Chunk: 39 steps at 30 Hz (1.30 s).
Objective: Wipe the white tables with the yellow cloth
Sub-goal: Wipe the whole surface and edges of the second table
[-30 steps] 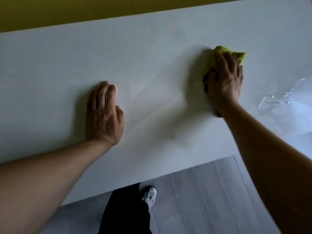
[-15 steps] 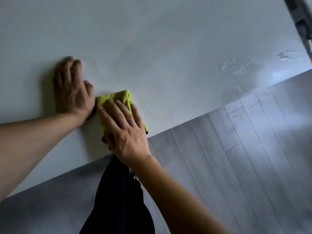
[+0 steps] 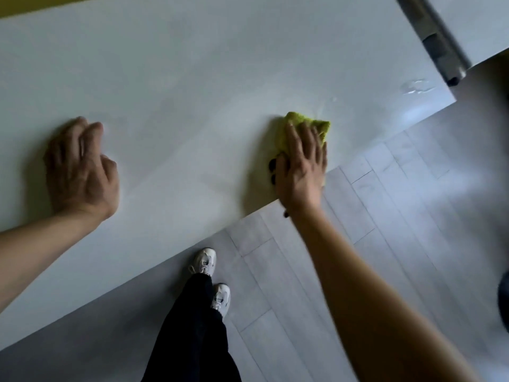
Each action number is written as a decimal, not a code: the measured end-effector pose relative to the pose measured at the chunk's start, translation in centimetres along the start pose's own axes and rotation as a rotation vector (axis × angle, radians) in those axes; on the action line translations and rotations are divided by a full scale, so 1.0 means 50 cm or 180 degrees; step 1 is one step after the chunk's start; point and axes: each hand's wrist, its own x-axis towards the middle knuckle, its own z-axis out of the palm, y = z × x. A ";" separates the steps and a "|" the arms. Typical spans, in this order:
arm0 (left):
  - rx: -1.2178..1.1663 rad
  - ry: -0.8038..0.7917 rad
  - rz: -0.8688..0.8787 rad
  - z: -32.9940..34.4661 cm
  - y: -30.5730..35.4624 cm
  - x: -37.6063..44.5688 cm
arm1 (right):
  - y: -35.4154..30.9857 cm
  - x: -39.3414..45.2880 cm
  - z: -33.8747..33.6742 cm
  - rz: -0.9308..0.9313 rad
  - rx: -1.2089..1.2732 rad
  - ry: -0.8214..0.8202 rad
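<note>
A long white table runs across the head view from left to upper right. My right hand lies flat with straight fingers on the yellow cloth, pressing it onto the table close to the near edge. Only the cloth's far part shows beyond my fingers. My left hand rests palm down on the bare table far to the left, fingers loosely together. A wet smear glistens near the table's right end.
A grey metal bar separates this table from a second white table at the upper right. Grey plank floor lies below the near edge, with my dark trouser leg and white shoes on it.
My right hand has slid the cloth to the right along the near edge, away from my left hand. The left hand has stayed on the table. The view has swung and pulled back.
</note>
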 end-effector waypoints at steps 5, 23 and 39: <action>-0.0253 -0.0056 0.0091 -0.006 0.041 -0.021 | -0.125 -0.111 0.011 -0.0681 0.0332 -0.0488; -0.0722 -0.0478 0.0697 0.151 0.437 0.111 | 0.020 0.083 0.009 -0.0955 0.0199 -0.0467; -0.0341 -0.0380 0.0810 0.190 0.490 0.103 | 0.559 0.423 -0.138 0.0318 -0.0056 0.0063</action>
